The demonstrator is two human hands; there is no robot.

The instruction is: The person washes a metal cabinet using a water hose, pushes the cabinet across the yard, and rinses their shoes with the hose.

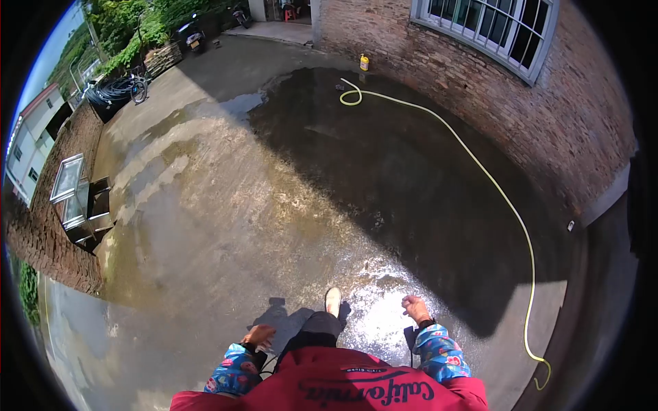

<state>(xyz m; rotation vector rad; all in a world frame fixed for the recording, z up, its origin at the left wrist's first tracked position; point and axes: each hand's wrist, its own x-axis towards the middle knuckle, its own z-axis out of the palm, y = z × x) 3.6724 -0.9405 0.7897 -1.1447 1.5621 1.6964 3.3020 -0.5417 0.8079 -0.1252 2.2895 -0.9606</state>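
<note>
My left hand [260,335] hangs low beside my body, its fingers loosely apart with nothing visible in them. On the other side my right hand [416,310] is raised a little over the bright wet concrete, its fingers curled in with no object showing. Both forearms wear blue patterned sleeve covers [442,351]. One light shoe [333,301] is stretched forward on the ground. A pale yellow hose [495,183] lies off to the right, apart from my hands. Its far end is looped near a yellow jug [364,63] by the brick wall.
The wet concrete yard [226,198] is part sunlit, part shaded. A brick wall [473,82] with a barred window [497,27] borders the right. Leftward stand a glass-and-metal frame [70,192], coiled black pipe [113,90] and a bicycle [139,89]. A motorcycle [192,38] is parked farther back.
</note>
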